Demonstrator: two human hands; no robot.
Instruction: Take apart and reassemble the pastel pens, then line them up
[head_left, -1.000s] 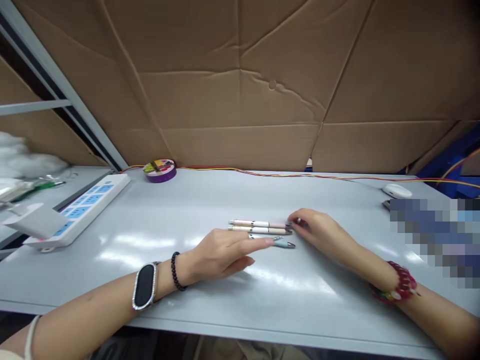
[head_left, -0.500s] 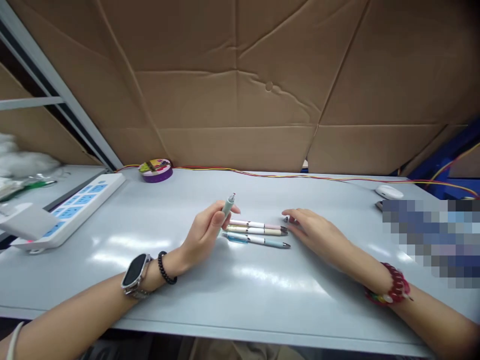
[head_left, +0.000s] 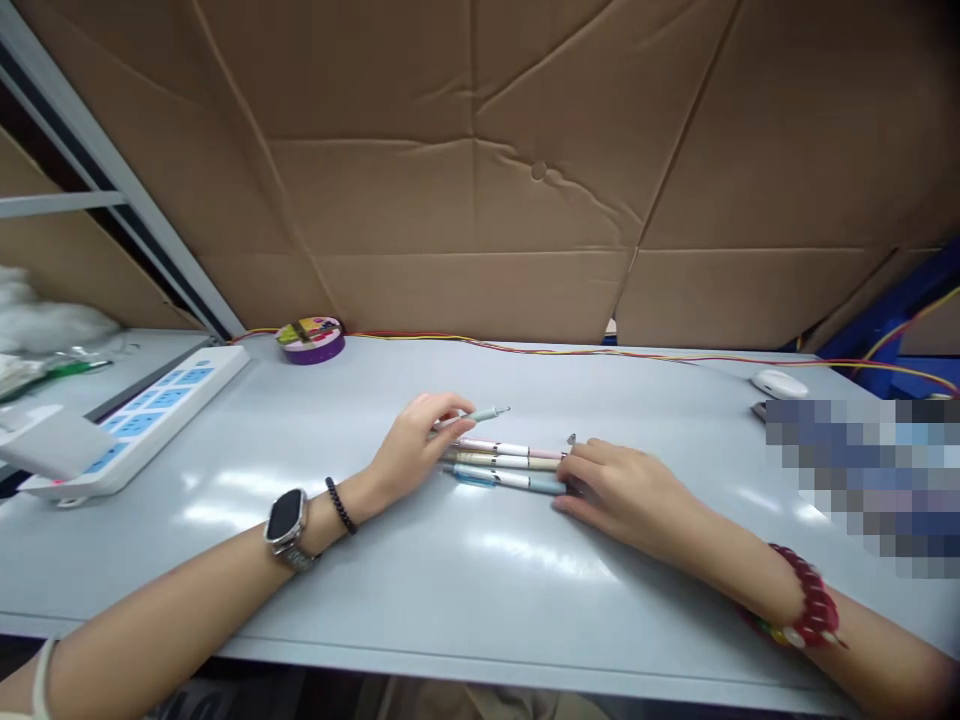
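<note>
My left hand [head_left: 412, 440] holds a pale green pen [head_left: 486, 414] between thumb and fingers, its thin tip pointing right, just above the table. Below it three pens lie side by side: a white and pink pen [head_left: 510, 449], a cream and gold pen [head_left: 517, 462] and a light blue pen [head_left: 517, 481]. My right hand [head_left: 626, 490] has its fingers and thumb curled round the right ends of these pens, hiding their tips. A small dark metal piece [head_left: 571, 438] stands just beyond its fingers; its kind is unclear.
On the left lies a white power strip [head_left: 161, 420] with a plug in it. A round purple tin [head_left: 313, 350] sits at the back, near red and yellow wires [head_left: 525, 350]. A white mouse-like object [head_left: 780, 384] lies at the right. Cardboard [head_left: 480, 200] walls the back.
My left hand has tipped the green pen from nearly upright to almost level, pointing right. My right hand has moved from the small metal piece down onto the right ends of the pens.
</note>
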